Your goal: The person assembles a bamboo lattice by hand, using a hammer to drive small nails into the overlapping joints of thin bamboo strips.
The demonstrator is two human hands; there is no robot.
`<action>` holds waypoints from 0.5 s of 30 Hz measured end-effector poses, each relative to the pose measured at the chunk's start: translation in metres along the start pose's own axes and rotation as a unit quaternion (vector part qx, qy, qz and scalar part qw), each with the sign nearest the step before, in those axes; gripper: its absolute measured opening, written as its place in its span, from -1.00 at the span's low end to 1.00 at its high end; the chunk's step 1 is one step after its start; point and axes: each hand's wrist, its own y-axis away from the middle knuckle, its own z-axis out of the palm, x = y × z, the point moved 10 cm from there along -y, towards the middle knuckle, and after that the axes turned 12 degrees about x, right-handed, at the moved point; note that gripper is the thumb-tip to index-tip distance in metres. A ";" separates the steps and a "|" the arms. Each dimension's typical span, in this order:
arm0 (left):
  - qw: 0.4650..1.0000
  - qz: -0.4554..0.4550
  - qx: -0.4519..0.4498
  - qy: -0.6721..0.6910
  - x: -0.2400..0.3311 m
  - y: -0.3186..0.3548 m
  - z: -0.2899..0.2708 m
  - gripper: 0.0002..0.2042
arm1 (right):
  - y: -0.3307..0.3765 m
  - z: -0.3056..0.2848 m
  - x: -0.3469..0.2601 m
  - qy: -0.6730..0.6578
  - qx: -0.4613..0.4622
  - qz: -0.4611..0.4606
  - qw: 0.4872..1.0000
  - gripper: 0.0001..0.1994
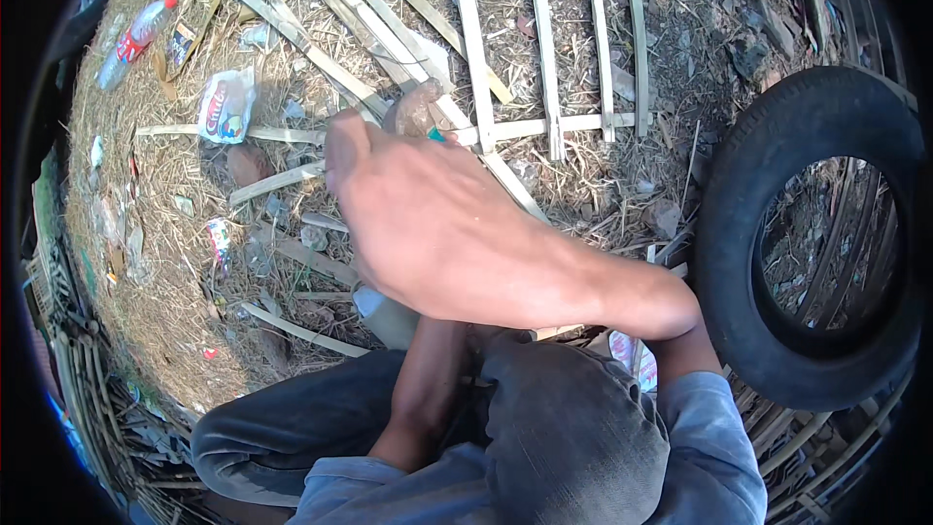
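Note:
My right hand reaches across the middle from the right, back of the hand up, over the crossing strips. Its fingers bend down and away; whatever they hold is hidden. A brown, stone-like lump and a small green piece show just past the knuckles, but I cannot tell whether they touch the hand. My left forearm rises from below, and my left hand is hidden beneath the right. Split bamboo strips stand in a row across a crosswise bamboo strip. More loose strips fan out at the far left.
A black tyre stands at the right. Litter lies on the dry straw at the left: a plastic bottle with a red cap, a white wrapper and a small colourful packet. My knee rises at the front.

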 end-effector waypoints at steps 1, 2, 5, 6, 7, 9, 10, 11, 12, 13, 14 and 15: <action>0.997 0.068 -0.014 -0.044 -0.002 0.013 0.017 -0.62 | -0.010 0.007 -0.003 0.019 0.017 0.017 1.000 -0.75; 0.982 0.165 -0.015 -0.086 0.027 0.020 0.032 -0.61 | -0.026 0.038 -0.026 0.102 -0.010 -0.023 0.994 -0.59; 0.982 0.170 -0.026 -0.080 0.027 0.015 0.042 -0.65 | -0.064 0.121 -0.025 0.299 -0.076 -0.024 0.951 -0.23; 0.983 0.157 -0.033 -0.085 0.016 0.014 0.045 -0.65 | -0.090 0.147 0.006 0.320 -0.077 0.003 0.944 -0.28; 0.986 0.139 -0.045 -0.086 0.005 0.017 0.047 -0.65 | -0.114 0.179 0.036 0.348 -0.078 0.031 0.934 -0.33; 0.989 0.103 -0.064 -0.080 -0.015 0.026 0.060 -0.65 | -0.135 0.176 0.097 0.382 -0.095 0.047 0.918 -0.43; 0.986 0.133 -0.050 -0.081 0.020 -0.003 0.047 -0.65 | -0.146 0.141 0.047 0.328 -0.108 0.016 0.938 -0.53; 0.987 0.130 -0.057 -0.077 0.022 -0.003 0.052 -0.65 | -0.141 0.111 0.042 0.292 -0.120 0.020 0.949 -0.62; 0.987 0.125 -0.062 -0.076 0.023 -0.002 0.053 -0.65 | -0.145 0.110 0.048 0.289 -0.116 0.030 0.950 -0.62; 0.987 0.123 -0.068 -0.077 0.027 -0.003 0.056 -0.65 | -0.154 0.106 0.044 0.270 -0.079 0.023 0.959 -0.63; 0.987 0.121 -0.070 -0.082 0.027 -0.005 0.057 -0.65 | -0.157 0.107 0.046 0.247 -0.047 0.021 0.968 -0.64; 0.986 0.127 -0.069 -0.084 0.037 -0.015 0.055 -0.65 | -0.159 0.113 0.036 0.258 -0.065 -0.006 0.964 -0.67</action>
